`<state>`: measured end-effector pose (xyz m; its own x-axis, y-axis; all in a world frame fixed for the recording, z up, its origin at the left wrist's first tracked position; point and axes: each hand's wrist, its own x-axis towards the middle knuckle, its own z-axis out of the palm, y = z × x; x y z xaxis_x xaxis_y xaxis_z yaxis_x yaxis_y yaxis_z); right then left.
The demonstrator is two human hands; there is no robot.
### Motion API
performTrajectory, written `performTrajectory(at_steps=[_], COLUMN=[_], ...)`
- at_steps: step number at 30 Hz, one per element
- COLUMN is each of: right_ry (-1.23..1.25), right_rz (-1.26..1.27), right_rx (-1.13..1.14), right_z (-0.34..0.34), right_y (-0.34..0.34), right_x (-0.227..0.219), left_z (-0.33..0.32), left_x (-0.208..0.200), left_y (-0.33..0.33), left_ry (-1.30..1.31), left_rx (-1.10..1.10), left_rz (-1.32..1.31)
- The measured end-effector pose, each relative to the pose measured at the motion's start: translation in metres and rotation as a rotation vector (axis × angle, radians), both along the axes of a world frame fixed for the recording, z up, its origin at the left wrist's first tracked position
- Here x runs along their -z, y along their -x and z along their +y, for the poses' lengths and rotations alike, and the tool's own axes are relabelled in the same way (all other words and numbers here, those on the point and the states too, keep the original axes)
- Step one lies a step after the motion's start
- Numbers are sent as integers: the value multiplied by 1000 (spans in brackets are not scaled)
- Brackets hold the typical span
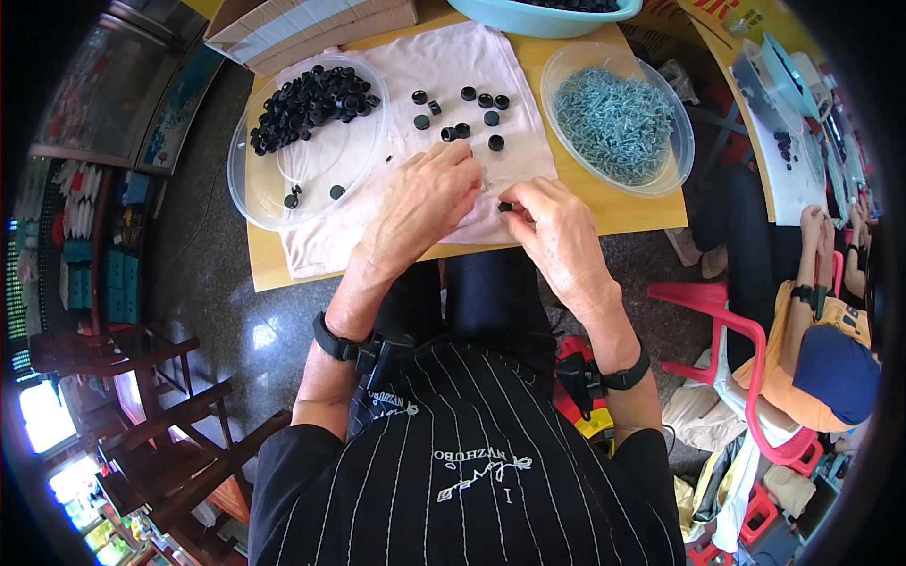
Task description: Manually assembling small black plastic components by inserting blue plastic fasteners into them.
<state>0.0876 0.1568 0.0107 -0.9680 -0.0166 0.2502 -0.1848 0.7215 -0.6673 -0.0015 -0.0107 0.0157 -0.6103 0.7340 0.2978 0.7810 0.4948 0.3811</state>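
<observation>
Over the pink cloth [481, 57], my left hand [420, 203] is curled with its fingers closed; whatever it holds is hidden from view. Just beyond its knuckles lie small round black caps [461, 130], several of them scattered loose on the cloth. My right hand [562, 236], near the table's front edge, pinches a small black cap [505, 207] between thumb and fingers. The two hands are close together but apart. To the left, a clear round tray [243, 203] holds a heap of small black parts [307, 108]. On the right, a clear round tub [684, 156] contains many silvery screws [613, 123].
A cardboard box [311, 33] and a light blue basin [547, 21] of black parts stand at the table's far side. To the right, another person [802, 368] sits by a pink plastic chair [736, 330] at a second table. Wooden chairs [160, 415] stand at left.
</observation>
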Motion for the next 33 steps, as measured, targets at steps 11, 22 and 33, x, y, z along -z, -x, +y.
performTrajectory(at_steps=[11, 22, 33], right_ry=[1126, 1336, 1022], right_rz=[-409, -472, -348], right_rx=[7, -46, -36], right_z=[13, 4, -5], right_y=[-10, -14, -20], right_x=[6, 1, -4], left_z=[-10, -9, -17], left_x=[0, -3, -23], left_y=[-34, -49, -56], left_ry=[-511, -697, -365], left_rx=[-188, -138, -91], left_rz=[-758, -841, -403])
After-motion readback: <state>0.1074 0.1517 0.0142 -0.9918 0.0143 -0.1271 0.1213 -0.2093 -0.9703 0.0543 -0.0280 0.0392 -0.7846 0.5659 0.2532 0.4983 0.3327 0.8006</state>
